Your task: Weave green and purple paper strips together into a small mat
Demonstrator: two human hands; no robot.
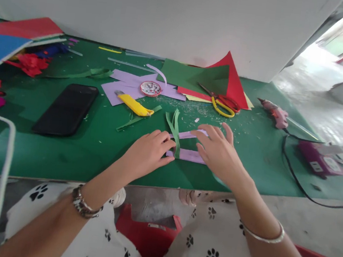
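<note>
My left hand [148, 152] is closed, its thumb and fingers pinching the lower part of a green paper strip [176, 125] that loops upward. This strip crosses a folded lavender paper band [190, 155] lying on the table. My right hand [218, 153] hovers over the band's right end with its fingers apart. Its index fingertip meets the upper lavender arm, while the thumb is near the lower arm. The right end of the band is hidden under that hand. Just beyond the left hand lies another green strip [135, 120].
Behind my hands are a yellow box cutter [135, 105], yellow-handled scissors [224, 106], a small round dish of beads [150, 88] and coloured paper [193, 75]. A black phone [67, 109] lies left; a pink glue gun [275, 112] with a black cord [293, 179] lies right.
</note>
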